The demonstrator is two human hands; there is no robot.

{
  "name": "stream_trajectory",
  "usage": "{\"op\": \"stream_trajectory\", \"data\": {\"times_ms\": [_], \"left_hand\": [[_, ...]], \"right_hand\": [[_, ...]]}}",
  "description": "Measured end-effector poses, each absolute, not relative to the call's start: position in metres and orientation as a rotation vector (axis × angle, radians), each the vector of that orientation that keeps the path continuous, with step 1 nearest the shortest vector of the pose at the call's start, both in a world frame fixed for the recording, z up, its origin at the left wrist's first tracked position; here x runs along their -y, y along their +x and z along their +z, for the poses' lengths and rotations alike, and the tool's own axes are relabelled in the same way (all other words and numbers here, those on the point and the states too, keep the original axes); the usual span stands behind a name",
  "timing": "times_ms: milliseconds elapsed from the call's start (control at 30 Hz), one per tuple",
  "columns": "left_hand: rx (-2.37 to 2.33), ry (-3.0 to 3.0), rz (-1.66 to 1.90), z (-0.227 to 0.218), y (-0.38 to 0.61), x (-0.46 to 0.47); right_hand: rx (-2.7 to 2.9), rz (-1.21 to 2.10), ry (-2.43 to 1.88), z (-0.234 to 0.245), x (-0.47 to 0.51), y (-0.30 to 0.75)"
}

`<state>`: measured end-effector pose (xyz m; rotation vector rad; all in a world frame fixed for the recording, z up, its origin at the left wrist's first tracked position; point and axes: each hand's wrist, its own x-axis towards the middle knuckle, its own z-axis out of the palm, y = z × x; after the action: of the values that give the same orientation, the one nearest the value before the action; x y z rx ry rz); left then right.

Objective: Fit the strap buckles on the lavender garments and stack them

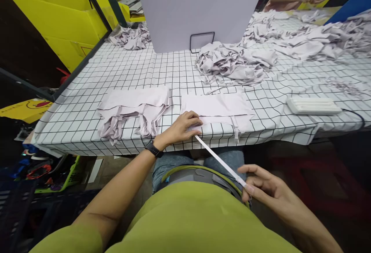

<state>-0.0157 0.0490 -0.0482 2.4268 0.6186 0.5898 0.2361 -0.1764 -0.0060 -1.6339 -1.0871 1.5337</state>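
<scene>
Fingers (194,123) of the left hand (180,129) curl down on the garment (220,106) at the near edge of the surface (174,71), pinning it; whether they grip it I cannot tell. The right hand (268,189) pinches the strap (217,159) taut over the lap. A harder tug could drag the garment off, or slip the strap free.

On the table (121,71), a folded stack (133,108) lies left of a flat garment (220,108), with a loose heap (232,63) behind and a board (199,9) beyond.
</scene>
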Motion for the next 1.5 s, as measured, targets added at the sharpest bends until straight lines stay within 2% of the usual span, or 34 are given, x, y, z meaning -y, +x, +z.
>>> {"op": "stream_trajectory", "data": {"times_ms": [267, 533, 733, 967, 1100, 1333, 1500], "left_hand": [[-0.636, 2.467, 0.593, -0.045, -0.013, -0.046], [-0.534, 2.213, 0.929, -0.007, 0.006, 0.006], [-0.6, 2.09, 1.009, 0.001, 0.011, 0.02], [-0.694, 1.99, 0.952, -0.007, 0.012, 0.009], [-0.797, 2.165, 0.921, -0.016, 0.008, -0.012], [-1.045, 2.654, 0.444, -0.029, 0.016, -0.057], [-1.088, 2.701, 0.403, -0.034, 0.025, -0.065]], "right_hand": [[0.613, 1.525, -1.374, -0.003, 0.168, 0.234], [0.735, 1.385, -1.423, -0.016, 0.117, 0.211], [0.973, 1.276, -1.492, -0.019, 0.093, 0.204], [1.178, 1.114, -1.53, -0.013, 0.078, 0.196], [1.102, 1.114, -1.601, -0.011, 0.069, 0.192], [0.852, 1.19, -1.673, -0.011, 0.049, 0.188], [0.82, 1.266, -1.678, -0.011, 0.034, 0.189]]}}
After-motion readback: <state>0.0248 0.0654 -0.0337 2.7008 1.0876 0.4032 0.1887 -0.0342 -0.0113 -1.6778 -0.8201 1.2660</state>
